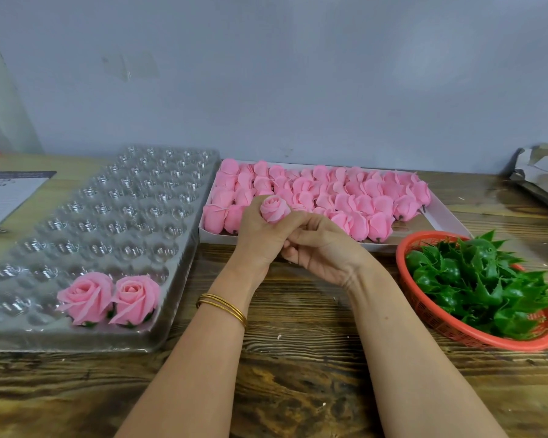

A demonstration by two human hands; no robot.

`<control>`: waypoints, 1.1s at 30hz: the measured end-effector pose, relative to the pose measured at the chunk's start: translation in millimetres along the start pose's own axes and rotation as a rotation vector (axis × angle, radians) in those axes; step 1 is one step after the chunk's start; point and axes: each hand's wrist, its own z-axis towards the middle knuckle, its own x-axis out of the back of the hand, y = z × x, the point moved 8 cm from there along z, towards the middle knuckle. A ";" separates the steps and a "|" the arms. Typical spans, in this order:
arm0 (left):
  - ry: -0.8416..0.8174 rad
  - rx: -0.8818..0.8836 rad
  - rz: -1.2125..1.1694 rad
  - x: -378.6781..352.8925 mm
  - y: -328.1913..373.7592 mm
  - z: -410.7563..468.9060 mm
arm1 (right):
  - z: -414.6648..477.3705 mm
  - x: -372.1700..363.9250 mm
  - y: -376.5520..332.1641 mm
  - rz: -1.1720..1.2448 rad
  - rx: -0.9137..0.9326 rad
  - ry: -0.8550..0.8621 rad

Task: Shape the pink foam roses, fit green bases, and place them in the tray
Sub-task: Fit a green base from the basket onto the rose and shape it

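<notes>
Clear tray (159, 314) holds two shaped roses (109, 298).

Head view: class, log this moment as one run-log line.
left hand: holds pink foam rose | right hand: at its base | clear tray: two finished roses

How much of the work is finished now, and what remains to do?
Done: two finished roses with green bases sit in the clear tray; its other pockets look empty. In hand: the left hand holds a rose bud, with the right hand touching below; no base visible on it. Left: many buds in the white box and the green bases in the red basket.
</notes>
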 end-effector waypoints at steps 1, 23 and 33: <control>-0.001 0.003 0.001 -0.1 -0.2 -0.2 | -0.2 0.6 0.3 -0.008 -0.005 0.005; -0.148 0.042 -0.043 -3.3 4.8 -0.3 | -2.0 -5.1 -3.9 -0.054 0.059 -0.015; -0.161 0.088 -0.057 -5.6 0.4 -0.9 | 1.2 -3.2 -5.7 -0.135 0.086 -0.011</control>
